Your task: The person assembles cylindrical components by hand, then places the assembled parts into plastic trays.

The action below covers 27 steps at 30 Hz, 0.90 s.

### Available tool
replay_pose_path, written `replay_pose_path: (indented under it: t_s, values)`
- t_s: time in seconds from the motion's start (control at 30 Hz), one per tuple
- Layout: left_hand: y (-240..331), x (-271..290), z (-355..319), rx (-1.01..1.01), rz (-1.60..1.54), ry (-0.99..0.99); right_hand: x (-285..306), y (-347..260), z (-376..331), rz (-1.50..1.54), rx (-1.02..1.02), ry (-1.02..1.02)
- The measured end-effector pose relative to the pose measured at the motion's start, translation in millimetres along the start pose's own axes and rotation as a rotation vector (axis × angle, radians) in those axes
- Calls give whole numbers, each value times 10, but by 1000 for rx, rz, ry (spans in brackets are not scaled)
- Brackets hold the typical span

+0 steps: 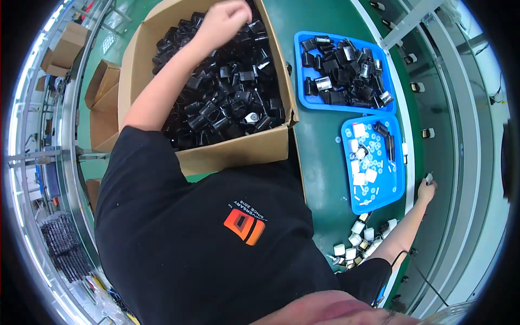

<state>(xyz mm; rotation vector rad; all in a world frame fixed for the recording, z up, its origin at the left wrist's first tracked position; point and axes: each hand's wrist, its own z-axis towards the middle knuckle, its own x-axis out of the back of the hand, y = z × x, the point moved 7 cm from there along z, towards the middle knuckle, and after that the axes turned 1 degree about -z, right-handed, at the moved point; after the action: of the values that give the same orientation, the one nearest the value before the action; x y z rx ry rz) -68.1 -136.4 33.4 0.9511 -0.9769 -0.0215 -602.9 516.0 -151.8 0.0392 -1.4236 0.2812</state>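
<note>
My left hand (pixel 232 20) is over the far part of a large cardboard box (pixel 233 150), its fingers curled closed. What it holds, if anything, is hidden. Under it the box is heaped with black plastic housings (pixel 238 100), some with shiny metal-like ends. Out to the right, my right hand (pixel 427 192) is closed on a small white and grey piece (pixel 429 178), too small to name. That hand is beside the grey metal rail at the bench's right side.
On the green bench (pixel 319 162) stands a blue tray (pixel 301 81) of black and silver housings. A nearer blue tray (pixel 402 176) holds white blocks, clear rings and a few black parts. Loose white blocks (pixel 355 239) lie by my right forearm. Several small pieces (pixel 428 133) sit along the right-hand line.
</note>
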Motion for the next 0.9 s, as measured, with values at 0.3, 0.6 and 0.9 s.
replay_pose_path:
  t_s: [0.3,0.6,0.9]
  values:
    - [-707,-943,-627,-128,757,-596,545,-604,-495,1409,-259,-44]
    - [313,-441,-554,-83,-518,-444,1271,-2058,-2337,2491,0,-594]
    - [2123,-1356,-782,-860,-548,-791,1597,-2861,-3022,2246,128,-473]
